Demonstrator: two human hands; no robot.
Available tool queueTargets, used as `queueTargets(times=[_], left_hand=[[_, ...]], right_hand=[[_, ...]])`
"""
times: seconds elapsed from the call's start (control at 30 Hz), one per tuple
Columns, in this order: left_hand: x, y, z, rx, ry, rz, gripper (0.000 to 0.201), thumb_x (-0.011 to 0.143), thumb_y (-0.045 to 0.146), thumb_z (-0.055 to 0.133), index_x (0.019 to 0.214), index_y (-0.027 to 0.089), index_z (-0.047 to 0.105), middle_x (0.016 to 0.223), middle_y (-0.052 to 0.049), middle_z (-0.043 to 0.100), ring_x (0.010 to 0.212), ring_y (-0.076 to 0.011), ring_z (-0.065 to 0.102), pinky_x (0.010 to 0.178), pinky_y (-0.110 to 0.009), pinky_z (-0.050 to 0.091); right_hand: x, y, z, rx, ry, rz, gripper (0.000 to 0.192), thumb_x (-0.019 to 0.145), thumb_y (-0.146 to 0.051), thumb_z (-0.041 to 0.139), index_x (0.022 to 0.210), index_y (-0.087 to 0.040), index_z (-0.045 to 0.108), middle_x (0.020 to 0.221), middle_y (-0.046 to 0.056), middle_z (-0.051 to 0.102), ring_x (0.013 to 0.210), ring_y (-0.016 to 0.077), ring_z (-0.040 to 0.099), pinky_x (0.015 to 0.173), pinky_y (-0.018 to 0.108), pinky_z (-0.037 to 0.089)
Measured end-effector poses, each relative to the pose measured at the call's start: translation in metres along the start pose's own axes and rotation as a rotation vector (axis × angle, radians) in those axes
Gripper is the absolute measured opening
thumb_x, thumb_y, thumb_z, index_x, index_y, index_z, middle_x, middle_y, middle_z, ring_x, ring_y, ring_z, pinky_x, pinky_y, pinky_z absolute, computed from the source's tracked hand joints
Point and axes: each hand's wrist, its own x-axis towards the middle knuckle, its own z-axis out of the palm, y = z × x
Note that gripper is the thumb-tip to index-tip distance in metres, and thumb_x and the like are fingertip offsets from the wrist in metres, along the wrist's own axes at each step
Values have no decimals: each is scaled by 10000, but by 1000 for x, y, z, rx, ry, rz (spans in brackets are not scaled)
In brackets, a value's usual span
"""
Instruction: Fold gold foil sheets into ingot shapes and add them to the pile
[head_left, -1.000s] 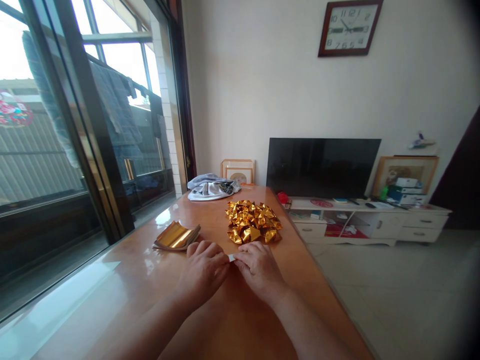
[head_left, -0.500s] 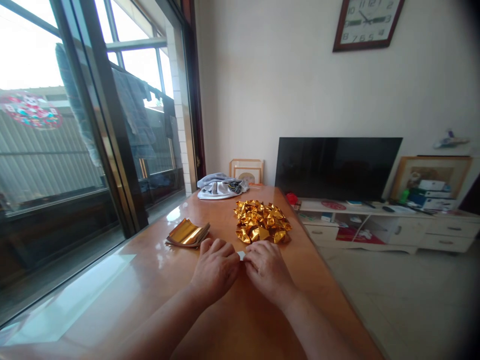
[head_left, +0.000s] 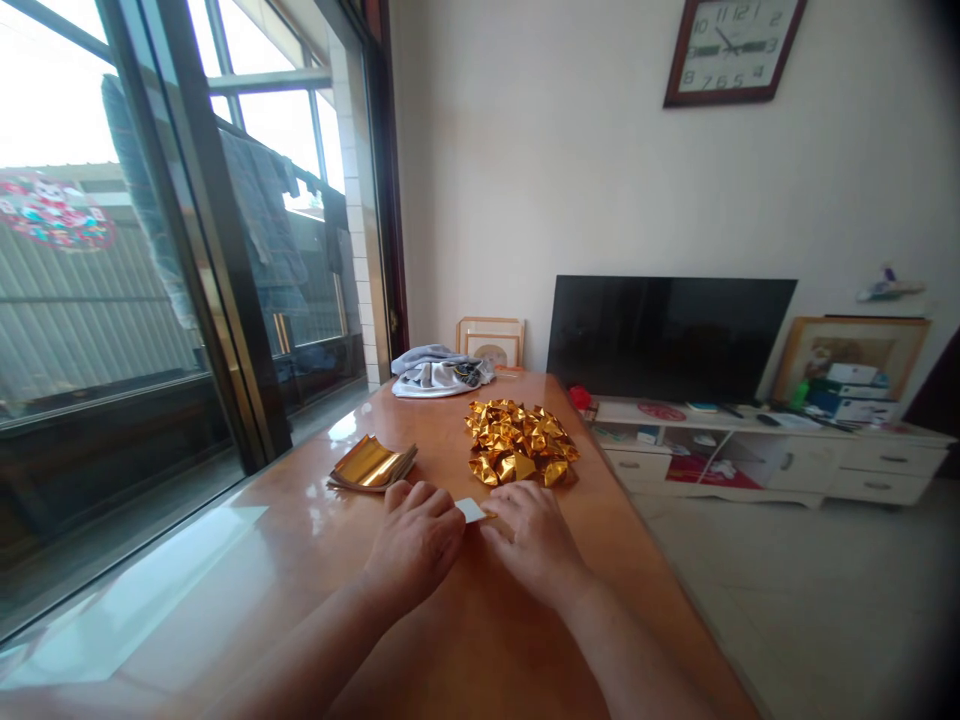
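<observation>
1. Pressing a small sheet of paper (head_left: 471, 510) flat on the table (head_left: 300, 540), my left hand (head_left: 416, 540) and right hand (head_left: 534, 540) pinch its edges.
2. Folded gold pieces (head_left: 521, 443) sit at twelve o'clock, the gold sheet stack (head_left: 371, 465) at ten.
3. Uneven pressure could, I judge, skew the crease or tear the foil.

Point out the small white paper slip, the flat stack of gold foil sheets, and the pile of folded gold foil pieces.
small white paper slip (head_left: 472, 510), head view, its exposed middle
flat stack of gold foil sheets (head_left: 370, 464), head view, top sheet
pile of folded gold foil pieces (head_left: 522, 443), head view, pile centre
</observation>
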Motion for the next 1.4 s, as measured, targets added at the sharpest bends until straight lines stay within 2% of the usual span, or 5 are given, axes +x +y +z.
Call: queueTargets(times=[0.33,0.73,0.87,1.1,1.4], left_hand=[[2,13,12,48,19,23,140,948,254,543,843,220,628,887,-38,639,904,-236,488,877,-469,302],[-19,-26,-2,72,56,-166,144,898,198,538,811,226,649,864,-49,655,933,-252,558,880,-431,336],[-24,-26,7,-134,89,-367,130,867,199,541,824,231,660,878,-19,694,905,-226,609,825,-366,354],[-19,-2,36,-717,37,-734,414,831,575,581,638,210,617,597,10,618,617,-195,581,601,-277,360],[-7,-11,32,-920,246,-791,230,754,427,617,720,200,622,666,3,637,668,-204,593,604,-282,417]], right_hand=[[-5,1,9,4,-80,-76,134,957,-200,613,890,-248,719,959,21,724,965,218,566,868,360,385],[-3,8,8,-35,-50,-13,148,934,-183,616,827,-239,701,958,18,729,969,220,571,875,360,381],[-3,3,10,-41,-27,19,151,927,-181,613,820,-236,704,914,25,720,942,218,568,865,353,388],[-6,-12,10,-8,-44,-25,152,926,-181,616,834,-251,715,945,19,727,942,217,567,867,350,393],[-5,-24,7,289,-76,81,57,865,-298,703,873,-242,705,923,24,712,959,226,573,878,353,396]])
